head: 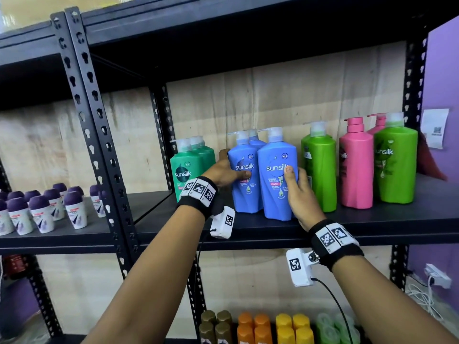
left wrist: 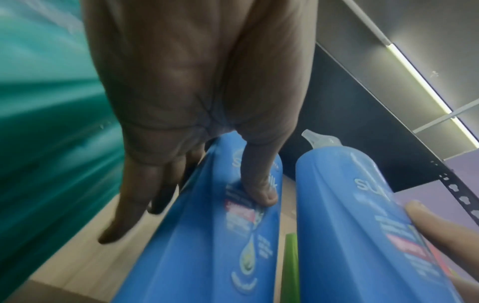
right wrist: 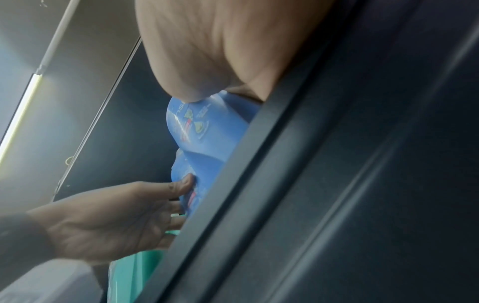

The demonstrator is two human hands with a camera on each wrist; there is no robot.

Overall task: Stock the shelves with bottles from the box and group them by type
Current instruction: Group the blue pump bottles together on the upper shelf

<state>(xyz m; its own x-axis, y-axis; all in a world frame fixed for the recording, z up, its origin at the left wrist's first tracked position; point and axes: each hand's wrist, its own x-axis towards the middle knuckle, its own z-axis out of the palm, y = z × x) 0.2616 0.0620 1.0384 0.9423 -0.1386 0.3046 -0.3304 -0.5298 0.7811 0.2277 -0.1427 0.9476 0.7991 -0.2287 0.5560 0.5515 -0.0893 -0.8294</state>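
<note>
On the black shelf [head: 372, 219] stand three blue Sunsilk pump bottles. My left hand [head: 232, 170] grips the left blue bottle [head: 244, 184], thumb on its label and fingers along its left side. In the left wrist view the thumb [left wrist: 261, 194] presses that left blue bottle [left wrist: 207, 235]. My right hand [head: 295, 180] holds the front blue bottle [head: 275, 184], thumb on the front and fingers round its right side. Both bottles stand upright on the shelf. The right wrist view shows the front blue bottle [right wrist: 204, 127] under my palm; its fingers are hidden.
Teal bottles [head: 188, 167] stand just left of the blue ones. Lime green bottles [head: 319, 167], pink bottles [head: 356, 167] and another green bottle [head: 396, 165] stand to the right. Purple-capped roll-ons [head: 42, 212] fill the left bay. Small bottles [head: 260, 326] line the lower shelf.
</note>
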